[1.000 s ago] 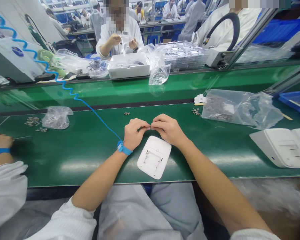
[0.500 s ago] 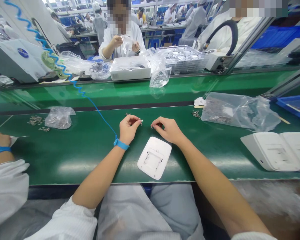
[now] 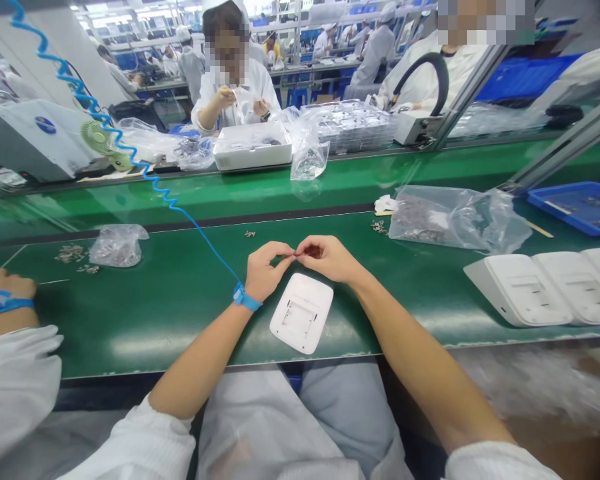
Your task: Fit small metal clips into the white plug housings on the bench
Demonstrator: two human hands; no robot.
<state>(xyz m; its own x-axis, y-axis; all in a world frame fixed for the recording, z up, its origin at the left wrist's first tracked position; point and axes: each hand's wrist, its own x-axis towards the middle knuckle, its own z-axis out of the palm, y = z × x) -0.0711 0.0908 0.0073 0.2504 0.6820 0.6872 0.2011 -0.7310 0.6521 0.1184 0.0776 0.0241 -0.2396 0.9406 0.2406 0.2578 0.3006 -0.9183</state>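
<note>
My left hand (image 3: 269, 272), with a blue wrist strap (image 3: 247, 298), is closed in a pinch. Opposite it, my right hand (image 3: 331, 259) is pinched too, and the fingertips of both meet above the green work surface. A small metal part (image 3: 295, 254) is between the fingertips, mostly covered by them; its exact kind is too small to make out. Just below the hands lies a white plastic housing (image 3: 324, 301) with a rectangular recess facing up. Behind my left hand is a little pile of small metal parts (image 3: 250, 234).
A clear bag of metal parts (image 3: 420, 217) lies at right, with a loose pile (image 3: 379, 227) beside it. White housings (image 3: 540, 293) stand in a row near a blue tray (image 3: 545, 195). At left are another bag (image 3: 117, 245) and a co-worker's hand (image 3: 10, 287). A coiled blue cord (image 3: 167, 197) runs to my strap.
My hands have come together; before, they were apart, each pinching a small metal part. The whole view has shifted slightly. The white housing stays on the table.
</note>
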